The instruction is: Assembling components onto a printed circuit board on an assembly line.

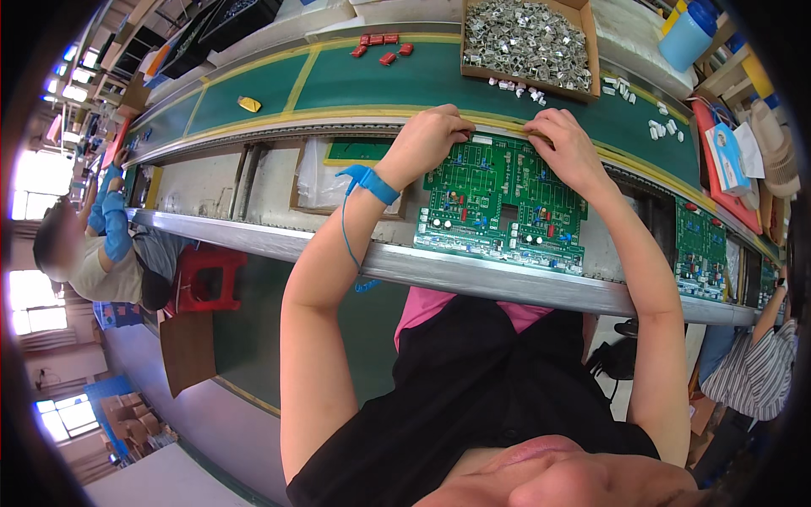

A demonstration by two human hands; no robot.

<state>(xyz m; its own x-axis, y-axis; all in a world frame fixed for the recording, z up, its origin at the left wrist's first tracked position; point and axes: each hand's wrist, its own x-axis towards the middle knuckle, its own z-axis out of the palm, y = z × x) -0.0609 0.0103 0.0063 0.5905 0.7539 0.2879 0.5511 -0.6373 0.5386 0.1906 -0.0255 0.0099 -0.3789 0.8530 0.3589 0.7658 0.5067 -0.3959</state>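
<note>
A green circuit board (481, 182) carrying small red, blue and white parts lies across the rails in front of me. My left hand (427, 142), with a blue wrist strap (369, 182) and its cord, is at the board's far left edge, thumb and fingers pinched together. Over the far right part of the board is my right hand (570, 152), its fingers bent in toward the thumb. What either hand pinches, if anything, is too small or hidden to make out. A white connector (482, 139) sits on the board's far edge between the hands.
Beyond the rail, a cardboard box (528, 51) holds many small metal parts. White parts (663, 129), red parts (387, 59) and a yellow piece (249, 104) lie on the green belt (355, 84). Another circuit board (699, 249) is to the right. Other people sit at both sides.
</note>
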